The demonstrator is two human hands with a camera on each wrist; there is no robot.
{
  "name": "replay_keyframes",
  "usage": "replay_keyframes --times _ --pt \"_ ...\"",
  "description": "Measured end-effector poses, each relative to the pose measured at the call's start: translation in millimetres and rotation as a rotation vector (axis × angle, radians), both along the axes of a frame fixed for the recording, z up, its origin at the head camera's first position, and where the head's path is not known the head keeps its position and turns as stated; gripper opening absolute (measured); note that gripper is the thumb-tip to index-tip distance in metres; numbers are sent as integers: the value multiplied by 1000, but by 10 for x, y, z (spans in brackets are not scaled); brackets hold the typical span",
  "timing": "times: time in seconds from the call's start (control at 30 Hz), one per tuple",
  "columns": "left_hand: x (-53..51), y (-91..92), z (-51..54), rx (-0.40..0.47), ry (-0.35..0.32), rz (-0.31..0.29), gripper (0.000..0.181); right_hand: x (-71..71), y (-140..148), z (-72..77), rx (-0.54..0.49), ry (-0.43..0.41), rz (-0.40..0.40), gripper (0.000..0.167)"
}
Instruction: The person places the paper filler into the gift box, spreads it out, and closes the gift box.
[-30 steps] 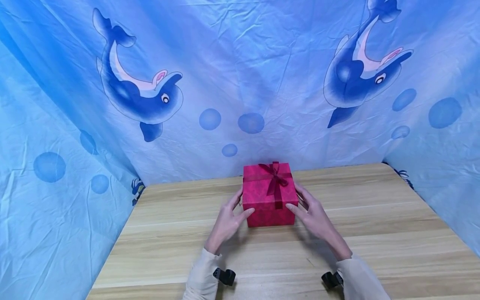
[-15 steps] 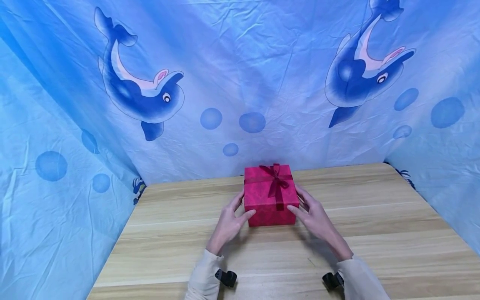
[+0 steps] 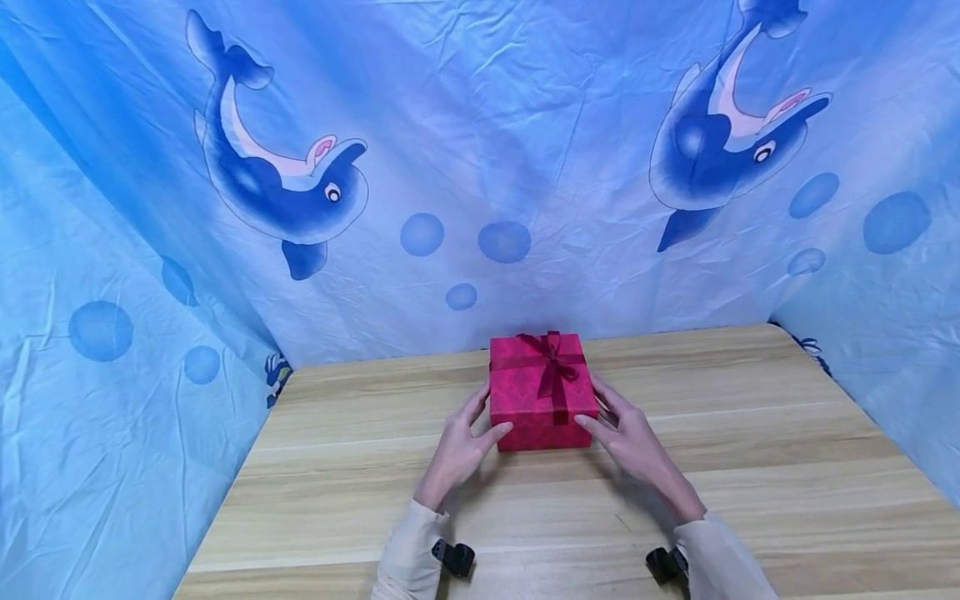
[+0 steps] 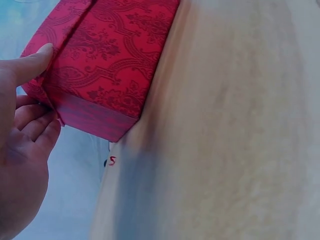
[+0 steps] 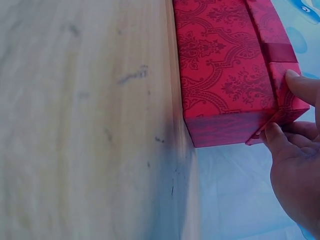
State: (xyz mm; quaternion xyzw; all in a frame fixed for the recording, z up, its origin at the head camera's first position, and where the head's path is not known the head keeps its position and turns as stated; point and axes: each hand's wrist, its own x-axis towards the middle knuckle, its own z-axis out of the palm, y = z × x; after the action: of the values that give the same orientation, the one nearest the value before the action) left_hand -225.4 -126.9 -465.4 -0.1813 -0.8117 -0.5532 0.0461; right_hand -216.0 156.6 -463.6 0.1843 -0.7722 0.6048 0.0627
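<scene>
In the head view, a red patterned gift box (image 3: 540, 438) stands on the table near its back edge. Its lid (image 3: 513, 390) sits over the top, with a dark red ribbon bow (image 3: 555, 364) on it. My left hand (image 3: 457, 452) grips the lid's left side, thumb on the front face. On the opposite side my right hand (image 3: 633, 440) holds the lid the same way. The left wrist view shows curled fingers (image 4: 37, 125) at the lid's lower rim. Fingertips of the right hand (image 5: 297, 170) also touch that rim in the right wrist view. The box's inside is hidden.
A light wooden table (image 3: 322, 492) spreads out around the box. Behind and beside it hangs a blue curtain (image 3: 450, 108) printed with dolphins and bubbles. Black wrist cameras (image 3: 455, 559) sit by both sleeves.
The lid has come down a little over the box, with both hands holding it. Less of the box's front shows below the lid. The head view has shifted slightly.
</scene>
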Motion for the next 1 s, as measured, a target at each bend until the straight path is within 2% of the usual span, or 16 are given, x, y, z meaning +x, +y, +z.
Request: replay_keyframes --times 0.37,0.77,1.0 --pt "13 -19 -92 -7 -26 1 77 31 2 -40 15 -24 6 70" --pt "22 -37 -102 -37 -33 9 80 20 -16 -85 14 -27 -22 70" --pt "36 -32 -86 -62 -44 43 82 36 13 -80 45 -24 -36 71"
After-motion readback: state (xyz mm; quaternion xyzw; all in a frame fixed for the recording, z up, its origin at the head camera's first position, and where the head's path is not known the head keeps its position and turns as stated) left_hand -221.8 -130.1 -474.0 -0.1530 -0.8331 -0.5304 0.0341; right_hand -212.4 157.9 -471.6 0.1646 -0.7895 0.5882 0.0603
